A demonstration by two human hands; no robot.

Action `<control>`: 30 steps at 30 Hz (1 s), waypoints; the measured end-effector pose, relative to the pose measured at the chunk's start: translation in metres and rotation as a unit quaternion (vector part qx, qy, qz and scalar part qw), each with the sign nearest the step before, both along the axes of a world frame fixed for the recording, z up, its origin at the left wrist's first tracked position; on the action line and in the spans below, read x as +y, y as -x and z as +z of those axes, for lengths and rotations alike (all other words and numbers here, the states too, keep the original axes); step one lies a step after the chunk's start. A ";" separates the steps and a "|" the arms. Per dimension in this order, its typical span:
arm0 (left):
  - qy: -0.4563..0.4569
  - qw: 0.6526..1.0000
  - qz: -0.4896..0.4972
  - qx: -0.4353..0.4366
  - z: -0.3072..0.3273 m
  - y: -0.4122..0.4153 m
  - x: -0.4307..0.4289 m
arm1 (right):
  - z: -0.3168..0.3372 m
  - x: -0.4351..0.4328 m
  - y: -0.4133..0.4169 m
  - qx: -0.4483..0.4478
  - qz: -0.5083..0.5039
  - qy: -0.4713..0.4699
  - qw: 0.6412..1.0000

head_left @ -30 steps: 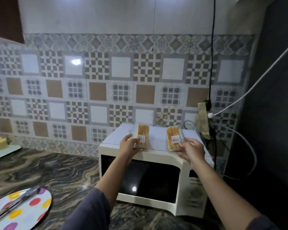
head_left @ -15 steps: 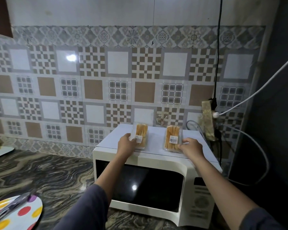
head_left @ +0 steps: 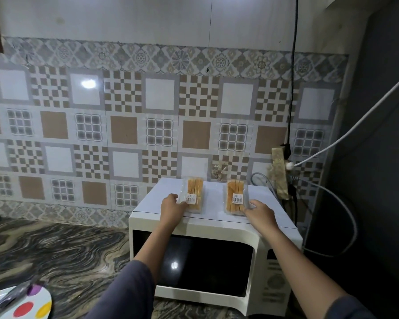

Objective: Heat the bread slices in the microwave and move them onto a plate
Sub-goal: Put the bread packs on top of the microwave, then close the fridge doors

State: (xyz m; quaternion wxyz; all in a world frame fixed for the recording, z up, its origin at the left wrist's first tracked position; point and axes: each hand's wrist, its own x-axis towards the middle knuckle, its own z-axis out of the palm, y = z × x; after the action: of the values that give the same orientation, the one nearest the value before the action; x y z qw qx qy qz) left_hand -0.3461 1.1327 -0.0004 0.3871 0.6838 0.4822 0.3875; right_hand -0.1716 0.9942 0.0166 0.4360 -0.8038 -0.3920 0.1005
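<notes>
Here, in the head view, two clear plastic packs of orange bread slices lie on the white boxy microwave [head_left: 217,226] at 12 o'clock. The left grip [head_left: 173,207] holds the left pack [head_left: 194,195] by its near corner, and the right grip [head_left: 260,212] holds the right pack [head_left: 235,196] likewise.

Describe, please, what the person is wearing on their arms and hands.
Both arms wear dark blue-grey sleeves: the left sleeve and right sleeve end near the elbows, leaving the forearms bare. The left hand and right hand are bare too: no gloves, rings or watch show.
</notes>
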 end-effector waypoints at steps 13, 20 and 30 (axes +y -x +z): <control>-0.025 0.991 -0.114 -0.069 -0.021 0.085 -0.075 | -0.040 -0.114 0.112 0.016 -0.128 -0.035 0.991; -0.002 0.969 -0.226 -0.101 -0.039 0.107 -0.169 | -0.055 -0.234 0.185 0.003 -0.237 -0.056 0.970; 0.016 0.860 -0.490 -0.143 -0.047 0.090 -0.410 | -0.037 -0.470 0.271 -0.083 -0.397 -0.103 0.908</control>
State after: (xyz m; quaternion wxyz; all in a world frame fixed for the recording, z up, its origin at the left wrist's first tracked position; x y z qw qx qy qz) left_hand -0.4364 0.7229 -0.0474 0.6023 0.7626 0.0305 0.2342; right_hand -0.4422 0.5246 -0.0206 0.4861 -0.8491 -0.0838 -0.1892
